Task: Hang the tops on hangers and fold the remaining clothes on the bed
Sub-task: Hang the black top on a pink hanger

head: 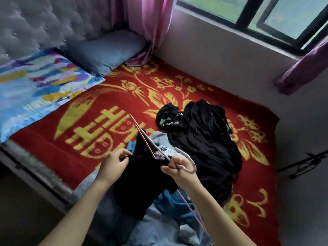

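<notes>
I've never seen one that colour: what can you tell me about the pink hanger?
The hanger is thin and pale pink, seemingly plastic, with a thicker curved hook. The right hand grips it below the hook, holding it tilted. One arm points up-left, the other runs down past the wrist. A black top hangs against it.

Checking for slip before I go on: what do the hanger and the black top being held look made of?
Hanger: thin pink rods and a thicker hook, smooth with slight sheen; probably plastic or coated wire. Black top: soft matte cloth that hangs limp, likely a light knit; weave too dark to tell.
</notes>
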Motion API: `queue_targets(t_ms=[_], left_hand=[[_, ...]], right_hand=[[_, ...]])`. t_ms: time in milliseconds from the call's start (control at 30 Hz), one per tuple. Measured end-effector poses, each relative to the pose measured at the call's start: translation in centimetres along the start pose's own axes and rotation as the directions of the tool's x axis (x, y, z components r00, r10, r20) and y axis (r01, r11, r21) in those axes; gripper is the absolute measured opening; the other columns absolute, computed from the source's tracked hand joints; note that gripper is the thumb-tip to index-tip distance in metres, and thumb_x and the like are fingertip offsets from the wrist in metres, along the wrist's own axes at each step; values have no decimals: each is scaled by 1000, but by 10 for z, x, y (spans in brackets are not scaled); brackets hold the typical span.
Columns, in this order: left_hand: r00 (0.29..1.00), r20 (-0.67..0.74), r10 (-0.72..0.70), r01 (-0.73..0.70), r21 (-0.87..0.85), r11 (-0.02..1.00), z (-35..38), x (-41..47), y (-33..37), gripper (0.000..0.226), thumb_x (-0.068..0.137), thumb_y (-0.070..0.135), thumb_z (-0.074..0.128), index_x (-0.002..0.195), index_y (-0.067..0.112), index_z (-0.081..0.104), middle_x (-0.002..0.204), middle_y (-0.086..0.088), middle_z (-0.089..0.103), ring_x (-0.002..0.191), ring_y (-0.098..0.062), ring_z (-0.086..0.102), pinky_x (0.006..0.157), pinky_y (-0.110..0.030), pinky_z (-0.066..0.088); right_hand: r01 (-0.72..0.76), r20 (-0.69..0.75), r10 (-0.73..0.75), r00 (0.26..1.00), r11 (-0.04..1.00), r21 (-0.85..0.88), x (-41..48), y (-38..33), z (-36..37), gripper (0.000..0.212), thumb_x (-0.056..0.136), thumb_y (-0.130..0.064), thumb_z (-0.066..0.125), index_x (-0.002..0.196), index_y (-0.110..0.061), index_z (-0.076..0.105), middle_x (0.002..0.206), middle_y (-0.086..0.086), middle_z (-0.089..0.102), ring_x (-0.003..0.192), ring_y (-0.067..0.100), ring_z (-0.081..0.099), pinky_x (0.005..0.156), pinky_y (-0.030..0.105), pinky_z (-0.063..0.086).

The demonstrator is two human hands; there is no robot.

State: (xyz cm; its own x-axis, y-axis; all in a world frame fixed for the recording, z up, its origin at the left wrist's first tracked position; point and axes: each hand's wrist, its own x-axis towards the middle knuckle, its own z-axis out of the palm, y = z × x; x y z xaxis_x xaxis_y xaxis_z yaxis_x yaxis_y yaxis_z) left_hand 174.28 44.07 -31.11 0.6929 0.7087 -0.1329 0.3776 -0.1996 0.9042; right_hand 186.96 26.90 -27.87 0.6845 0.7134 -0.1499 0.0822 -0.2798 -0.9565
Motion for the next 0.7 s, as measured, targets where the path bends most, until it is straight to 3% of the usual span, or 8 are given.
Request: queue_targets(t_ms=[100,200,333,467,567,700], left_hand=[[994,-61,-86,88,28,996,4,-11,-18,15,86,6,61,77,18,60,77,2,60,79,-21,59,65,-25,40],[991,-16,-134,133,-71,989,4,-21,-14,18,91,20,59,75,11,62,71,1,61,69,-14,57,66,-27,43],[985,32,-170,172,-64,983,4,-31,-14,20,83,30,69,91,13,62,82,2,61,76,-13,58,69,-26,44],[980,-48,-192,192,3,981,4,-32,-18,19,81,20,72,98,14,66,89,2,63,88,-16,60,74,-24,42],[974,-128,-184,187,12,982,2,-27,-17,7,84,6,65,87,5,71,79,-1,64,82,-18,62,68,-21,38],[979,-132,-154,155,3,988,3,-23,-19,10,83,3,62,74,8,64,75,-5,65,75,-23,61,68,-30,44]], right_hand=[[-87,-3,86,996,996,-24,0,23,16,55,74,4,69,45,-21,29,44,-13,32,46,-4,29,53,17,24],[-106,40,108,993,992,-62,6,23,27,53,74,1,70,41,-20,34,50,-2,26,46,3,23,48,20,21],[-102,84,111,990,989,-103,9,16,40,53,75,0,70,41,-20,33,49,-2,26,44,4,23,44,18,20],[-123,85,135,987,984,-130,11,15,48,51,72,-3,70,42,-20,32,49,-5,26,46,6,23,47,22,21],[-105,99,125,987,978,-183,11,12,51,53,72,-2,70,42,-20,30,48,-6,25,46,5,22,47,20,21],[-74,95,100,990,966,-248,11,7,54,56,74,0,70,48,-21,24,50,-3,26,45,4,22,45,15,21]])
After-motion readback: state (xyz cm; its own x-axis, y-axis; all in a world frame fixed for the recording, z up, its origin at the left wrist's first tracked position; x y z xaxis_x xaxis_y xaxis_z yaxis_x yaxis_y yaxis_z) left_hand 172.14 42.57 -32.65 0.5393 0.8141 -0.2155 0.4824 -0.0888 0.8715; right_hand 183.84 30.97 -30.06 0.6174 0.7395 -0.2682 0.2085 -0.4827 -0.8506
